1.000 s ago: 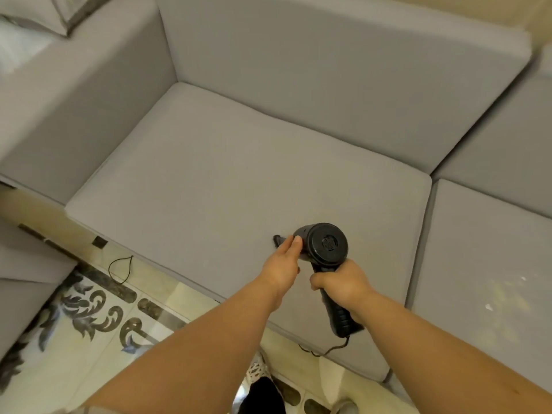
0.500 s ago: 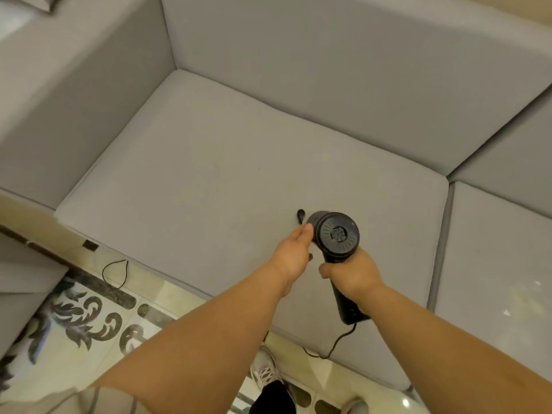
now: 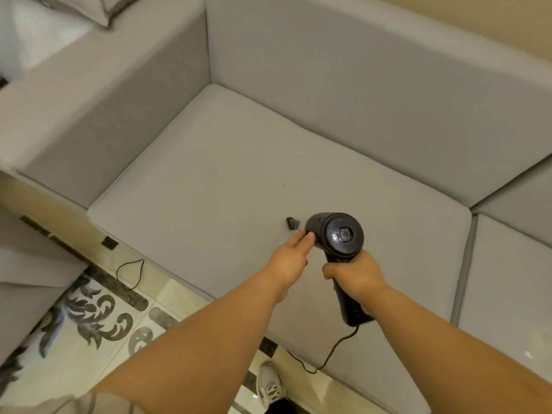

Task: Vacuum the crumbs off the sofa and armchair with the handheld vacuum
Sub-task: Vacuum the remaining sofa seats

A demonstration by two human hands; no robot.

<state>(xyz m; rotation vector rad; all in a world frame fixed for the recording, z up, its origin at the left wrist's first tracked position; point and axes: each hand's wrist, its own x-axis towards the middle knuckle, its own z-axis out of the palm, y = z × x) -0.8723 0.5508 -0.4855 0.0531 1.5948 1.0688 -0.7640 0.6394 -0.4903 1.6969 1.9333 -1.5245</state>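
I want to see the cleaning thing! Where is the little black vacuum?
In the head view, the handheld vacuum is right of centre over the grey seat cushion, held between both hands.

Right hand (image 3: 355, 274) gripping, left hand (image 3: 291, 258) fingers extended

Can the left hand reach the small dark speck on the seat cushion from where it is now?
Probably yes. The left hand rests against the handheld vacuum, and only bare seat cushion lies between it and the speck.
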